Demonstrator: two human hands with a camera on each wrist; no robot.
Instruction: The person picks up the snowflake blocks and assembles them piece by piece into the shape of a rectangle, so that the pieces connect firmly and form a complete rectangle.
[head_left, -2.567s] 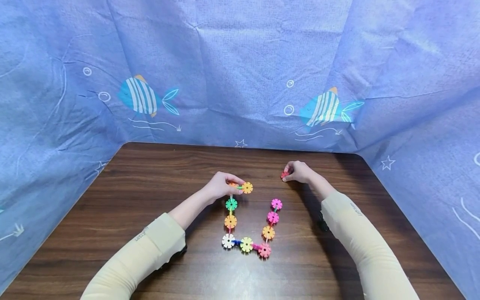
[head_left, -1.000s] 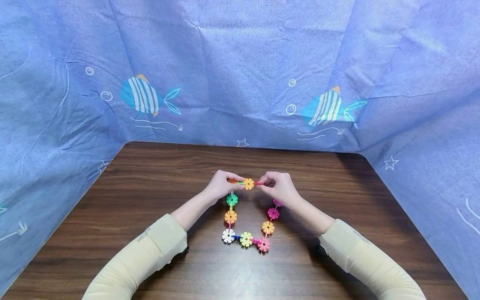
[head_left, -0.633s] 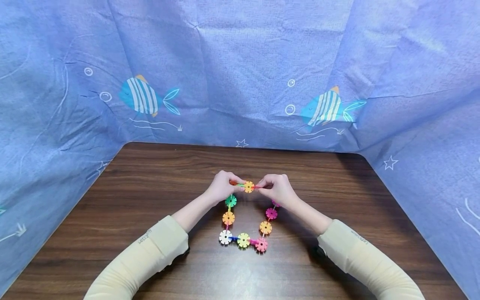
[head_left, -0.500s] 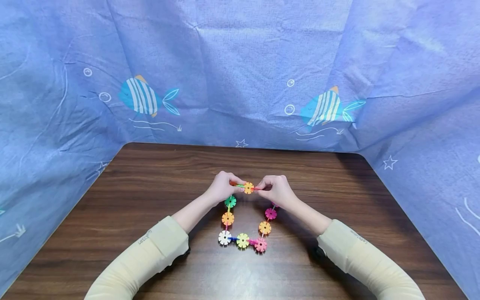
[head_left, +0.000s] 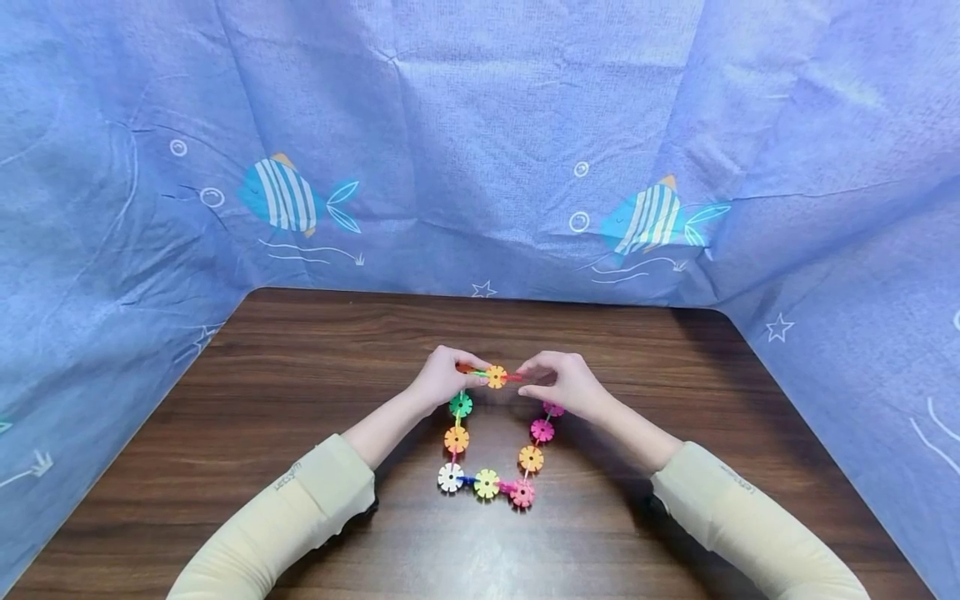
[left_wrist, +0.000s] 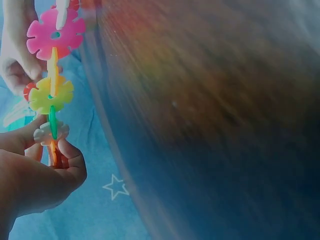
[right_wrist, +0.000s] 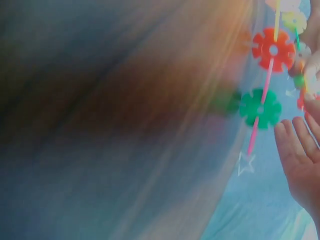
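A chain of notched plastic snowflake discs curves in a U on the table, with a green disc [head_left: 461,405], a white disc [head_left: 451,477], a yellow disc [head_left: 486,483] and a pink disc [head_left: 522,493] among them. My left hand [head_left: 439,379] pinches an orange-red disc [left_wrist: 56,156] at the chain's far left end. Beyond its fingertips sticks out a yellow-orange disc [head_left: 496,377], with a red disc [head_left: 513,378] slotted edge-on into it. My right hand [head_left: 568,385] is beside the red disc, thumb and index finger parted; the right wrist view shows its fingers straight.
The brown wood-grain table [head_left: 300,342] reaches back to a blue fish-print curtain [head_left: 480,150]. A magenta disc [head_left: 553,407] ends the chain's right side, partly under my right hand.
My right hand brought the red disc from the far right to the yellow-orange disc, joined it on, then let go, its fingers spreading slightly rightward. The left hand kept its pinch.
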